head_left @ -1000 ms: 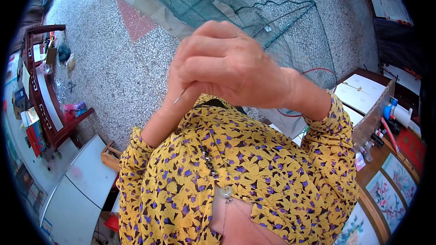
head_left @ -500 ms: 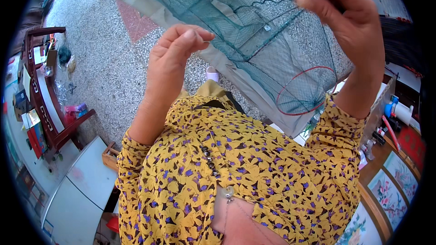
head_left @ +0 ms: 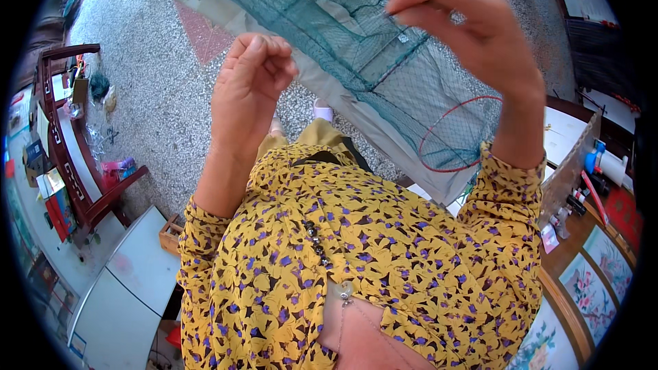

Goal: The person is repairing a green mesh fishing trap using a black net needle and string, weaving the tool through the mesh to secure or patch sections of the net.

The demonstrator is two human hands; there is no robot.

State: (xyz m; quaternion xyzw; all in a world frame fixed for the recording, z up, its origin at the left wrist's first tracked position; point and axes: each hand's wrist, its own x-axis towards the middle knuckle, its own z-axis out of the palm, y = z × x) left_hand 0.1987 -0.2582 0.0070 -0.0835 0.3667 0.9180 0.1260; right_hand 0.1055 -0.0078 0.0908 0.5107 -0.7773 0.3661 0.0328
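A green mesh fishing net [head_left: 322, 34], the folding trap kind with dark cord-bound frame edges, stretches diagonally across the upper middle. Its near end carries a red hoop [head_left: 423, 138]. My right hand [head_left: 473, 34] is raised over the net, thumb and fingers pinched on a dark cord of its mesh. To the left, apart from the net, my left hand [head_left: 252, 72] is held up with curled fingers and thumb pressed to the forefinger. Whatever it pinches is too small to see.
A grey cloth [head_left: 384, 123] lies under the net. Dark wooden furniture [head_left: 75, 137] with bags and boxes stands at left, above a pale-topped table [head_left: 130, 267]. At right are a cluttered table [head_left: 576, 247] with bottles and a wooden-framed floral panel [head_left: 589, 288]. The floor is speckled stone.
My right hand has moved left and slightly down, with the cord still at its fingertips. My left hand has shifted a little left, its fingers curling in more. The net's upper part has slackened.
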